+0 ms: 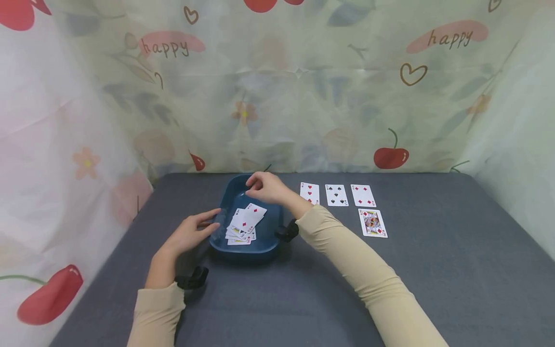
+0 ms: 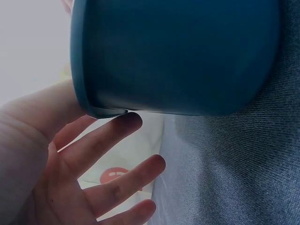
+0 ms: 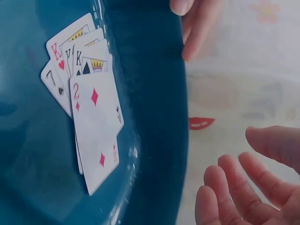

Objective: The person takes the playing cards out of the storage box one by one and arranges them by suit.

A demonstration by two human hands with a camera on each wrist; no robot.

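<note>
A blue tray (image 1: 274,212) holds a loose pile of playing cards (image 1: 245,224). On top lies the two of diamonds (image 3: 96,129), with kings and a seven of spades partly showing beneath. At the tray's left rim is my left hand (image 1: 191,233), thumb over the edge and index finger against its outside, gripping it lightly; the other fingers spread free. My right hand (image 1: 270,188) hovers over the tray's far right end, its fingers loosely bent. In the right wrist view nothing shows between that hand's fingers (image 3: 229,183) and thumb.
Right of the tray, a hearts card (image 1: 310,193), a spades card (image 1: 336,195) and a diamonds card (image 1: 363,195) lie in a row on the grey cloth (image 1: 433,270). A face card (image 1: 372,222) lies nearer. Patterned curtains (image 1: 299,96) enclose the back and sides.
</note>
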